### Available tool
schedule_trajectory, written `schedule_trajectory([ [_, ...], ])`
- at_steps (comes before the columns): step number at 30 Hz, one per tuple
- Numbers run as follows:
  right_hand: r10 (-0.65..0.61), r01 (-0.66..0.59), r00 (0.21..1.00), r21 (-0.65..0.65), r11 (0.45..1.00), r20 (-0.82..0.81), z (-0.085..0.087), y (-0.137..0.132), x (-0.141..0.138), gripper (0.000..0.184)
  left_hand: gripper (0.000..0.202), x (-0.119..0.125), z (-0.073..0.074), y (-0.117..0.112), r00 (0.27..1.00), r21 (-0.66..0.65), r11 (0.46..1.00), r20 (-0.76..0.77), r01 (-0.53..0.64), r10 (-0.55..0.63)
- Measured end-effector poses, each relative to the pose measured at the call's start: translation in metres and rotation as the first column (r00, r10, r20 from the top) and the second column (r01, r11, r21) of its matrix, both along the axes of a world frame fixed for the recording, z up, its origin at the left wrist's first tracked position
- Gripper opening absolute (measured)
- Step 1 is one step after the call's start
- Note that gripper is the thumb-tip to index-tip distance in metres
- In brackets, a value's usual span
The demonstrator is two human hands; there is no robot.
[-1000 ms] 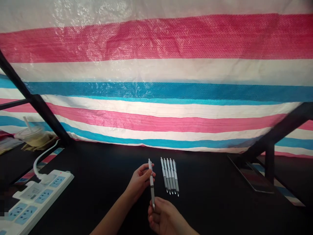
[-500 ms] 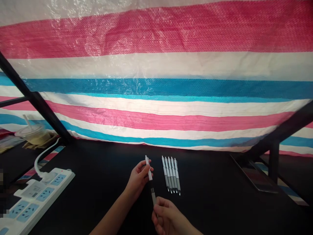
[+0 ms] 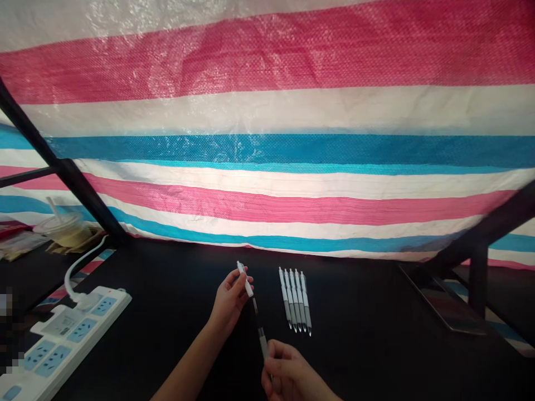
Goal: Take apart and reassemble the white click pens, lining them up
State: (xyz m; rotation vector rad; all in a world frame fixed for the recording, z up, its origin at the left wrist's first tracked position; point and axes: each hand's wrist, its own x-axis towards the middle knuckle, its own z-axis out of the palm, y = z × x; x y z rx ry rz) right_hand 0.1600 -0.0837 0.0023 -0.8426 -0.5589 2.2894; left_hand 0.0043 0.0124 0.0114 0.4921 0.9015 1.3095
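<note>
White pen barrel [image 3: 249, 288] in left fingers [image 3: 238, 284], gray grip [image 3: 263, 344] in right fingers [image 3: 279, 350], five pens [image 3: 295, 301] nearby.

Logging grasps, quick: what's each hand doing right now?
Left hand: closed, holding the white pen barrel.
Right hand: closed, holding the gray pen grip.

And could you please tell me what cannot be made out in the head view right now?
Lower part of the grey pen grip: head view, mostly covered by the right hand.
Part of the white pen barrel: head view, covered by the left hand.
Upper end of the thin refill: head view, apparently inside the barrel.
Near end of the power strip: head view, cut off at lower left.
Print on its label: head view, too small.
</note>
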Motion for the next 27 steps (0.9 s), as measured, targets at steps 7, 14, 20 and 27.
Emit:
schedule_trajectory([
  [7,-0.009,0.009,1.0,-0.025,1.0,-0.003,0.002,-0.001,0.0,0.035,0.041,0.004,0.001,-0.002,1.0,-0.011,1.0,-0.011,0.015,-0.015],
  [14,-0.095,0.096,0.995,-0.043,0.994,0.03,0.006,0.002,0.001,0.037,0.036,0.015,0.007,-0.015,0.968,0.046,0.968,-0.063,0.247,-0.244],
  [20,-0.146,0.149,0.988,-0.058,0.987,0.052,0.01,0.002,0.0,0.039,0.03,0.017,0.009,-0.02,0.936,0.073,0.935,-0.091,0.347,-0.34],
  [27,-0.15,0.153,0.987,-0.066,0.986,0.06,0.01,0.003,-0.001,0.034,0.027,0.012,0.006,-0.019,0.917,0.096,0.913,-0.064,0.398,-0.393],
])
